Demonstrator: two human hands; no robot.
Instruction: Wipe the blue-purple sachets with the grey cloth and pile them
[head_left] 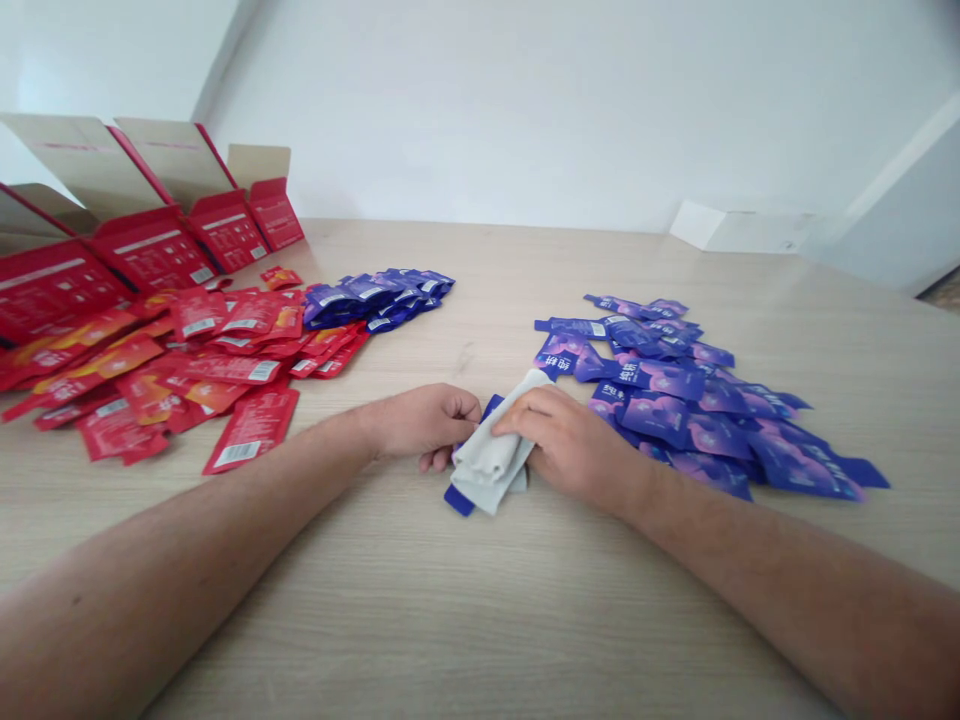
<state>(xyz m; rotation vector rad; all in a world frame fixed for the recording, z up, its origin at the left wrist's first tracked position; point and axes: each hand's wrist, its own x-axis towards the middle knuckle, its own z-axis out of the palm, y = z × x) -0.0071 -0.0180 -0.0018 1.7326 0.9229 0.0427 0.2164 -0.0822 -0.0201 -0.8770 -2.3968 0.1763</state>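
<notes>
A folded whitish-grey cloth [491, 462] lies over a blue-purple sachet [459, 500] on the table, so most of the sachet is hidden and only its ends and left edge show. My right hand [566, 435] grips the cloth and presses it on the sachet from the right. On the other side, my left hand [427, 422] is closed, its thumb and fingers pinching the sachet's left edge. Just beyond my right hand spreads a loose heap of similar purple sachets [675, 395].
Red and orange sachets [232, 360] are heaped at the left, with a smaller pile of purple sachets [382, 295] beside them. Behind these stand several open red cartons [154, 250]. A white box [739, 228] sits at the back right, against the wall [525, 110].
</notes>
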